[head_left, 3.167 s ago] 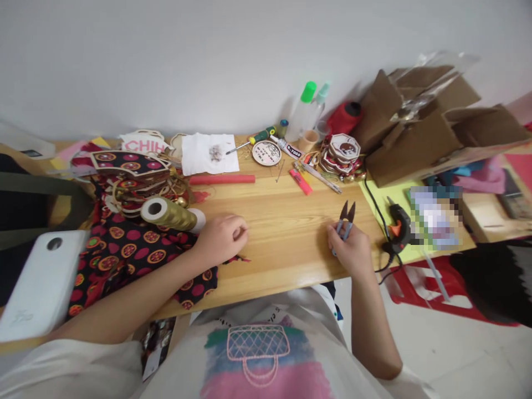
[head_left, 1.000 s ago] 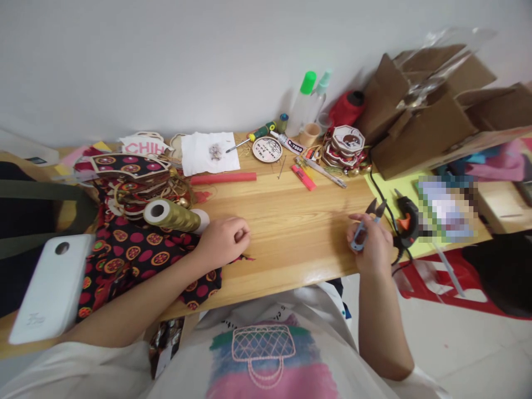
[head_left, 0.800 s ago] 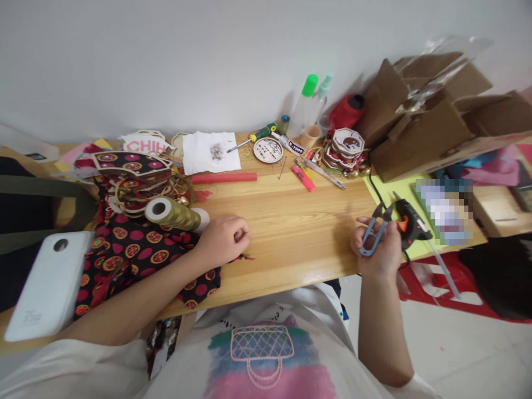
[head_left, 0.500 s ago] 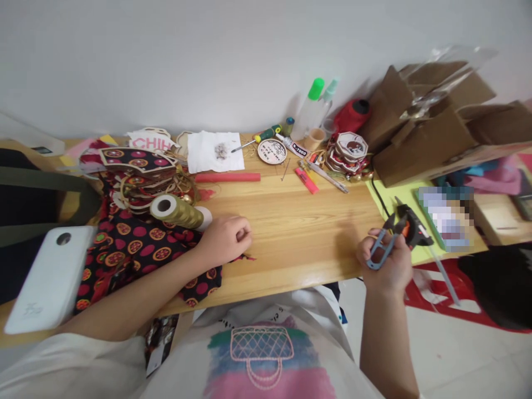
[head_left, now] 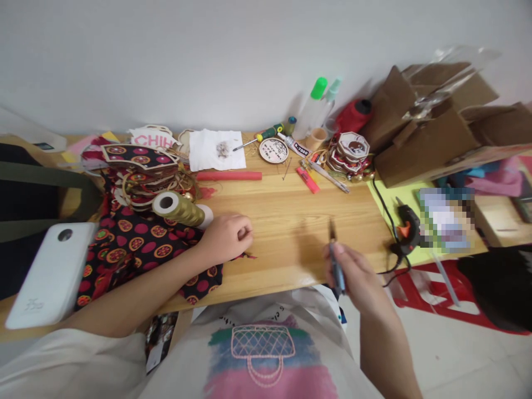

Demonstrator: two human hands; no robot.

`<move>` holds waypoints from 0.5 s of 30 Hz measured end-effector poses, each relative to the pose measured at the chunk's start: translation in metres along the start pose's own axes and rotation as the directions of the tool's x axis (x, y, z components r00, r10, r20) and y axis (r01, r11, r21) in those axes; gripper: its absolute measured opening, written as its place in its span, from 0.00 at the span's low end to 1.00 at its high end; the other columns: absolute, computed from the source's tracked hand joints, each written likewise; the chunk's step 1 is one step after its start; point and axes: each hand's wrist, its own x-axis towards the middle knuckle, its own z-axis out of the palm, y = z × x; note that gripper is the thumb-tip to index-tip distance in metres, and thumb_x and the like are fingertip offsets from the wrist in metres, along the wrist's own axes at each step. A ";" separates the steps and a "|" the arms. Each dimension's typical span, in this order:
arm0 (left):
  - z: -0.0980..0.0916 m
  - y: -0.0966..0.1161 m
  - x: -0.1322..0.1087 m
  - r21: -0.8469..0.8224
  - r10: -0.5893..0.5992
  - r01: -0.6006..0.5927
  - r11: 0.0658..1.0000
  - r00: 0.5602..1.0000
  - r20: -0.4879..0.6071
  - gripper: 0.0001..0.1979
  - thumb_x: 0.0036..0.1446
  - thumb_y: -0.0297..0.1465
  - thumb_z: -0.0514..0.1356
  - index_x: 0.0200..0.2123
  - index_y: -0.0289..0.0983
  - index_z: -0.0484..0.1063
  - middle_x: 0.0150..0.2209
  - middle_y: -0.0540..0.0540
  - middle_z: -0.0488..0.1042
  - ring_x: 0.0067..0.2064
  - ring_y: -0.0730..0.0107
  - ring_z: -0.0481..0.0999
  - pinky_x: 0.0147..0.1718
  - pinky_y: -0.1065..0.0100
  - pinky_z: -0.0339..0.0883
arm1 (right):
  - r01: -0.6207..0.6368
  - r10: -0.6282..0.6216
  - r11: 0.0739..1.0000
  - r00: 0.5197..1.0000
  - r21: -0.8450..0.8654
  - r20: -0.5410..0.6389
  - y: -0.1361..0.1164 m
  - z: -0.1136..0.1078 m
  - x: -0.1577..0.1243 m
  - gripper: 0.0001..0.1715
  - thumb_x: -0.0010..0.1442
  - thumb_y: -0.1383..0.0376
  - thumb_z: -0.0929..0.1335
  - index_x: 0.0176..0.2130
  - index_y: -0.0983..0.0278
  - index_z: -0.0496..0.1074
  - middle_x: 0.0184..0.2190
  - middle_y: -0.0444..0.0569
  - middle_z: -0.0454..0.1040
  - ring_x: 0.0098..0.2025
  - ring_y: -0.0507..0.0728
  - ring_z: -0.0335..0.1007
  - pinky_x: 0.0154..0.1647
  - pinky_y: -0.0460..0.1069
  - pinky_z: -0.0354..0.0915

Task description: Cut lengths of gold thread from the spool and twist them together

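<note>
My right hand (head_left: 355,277) is closed around small thread snips (head_left: 336,260), seen edge-on, their tip pointing away over the front of the wooden table (head_left: 286,216). My left hand (head_left: 226,238) rests curled in a loose fist on the table, beside the edge of a black cloth with red and orange dots (head_left: 141,249). What the left fingers pinch, if anything, is hidden. A spool of gold thread (head_left: 178,208) lies just left of that hand.
A glue gun (head_left: 405,230) with black cord lies on a yellow-green mat at right. Cardboard boxes (head_left: 432,130), bottles (head_left: 311,108), a red stick (head_left: 228,176), a screwdriver (head_left: 257,137), and a white tissue (head_left: 218,149) line the back. A white device (head_left: 45,274) sits far left.
My right hand carried the snips right toward the glue gun, then swung back left and nearer the table's front edge. The snips are turned edge-on. My left hand stayed put.
</note>
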 end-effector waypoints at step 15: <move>0.000 0.002 0.000 0.014 -0.026 0.026 1.000 1.000 0.016 0.05 0.45 0.22 0.55 0.20 0.36 0.66 0.17 0.54 0.63 0.22 0.77 0.62 0.24 0.73 0.54 | -0.116 0.132 0.991 0.890 -0.063 0.436 -0.004 0.070 0.023 0.28 0.55 0.41 0.60 0.26 0.63 0.63 0.06 0.35 0.56 0.09 0.45 0.45 0.12 0.42 0.42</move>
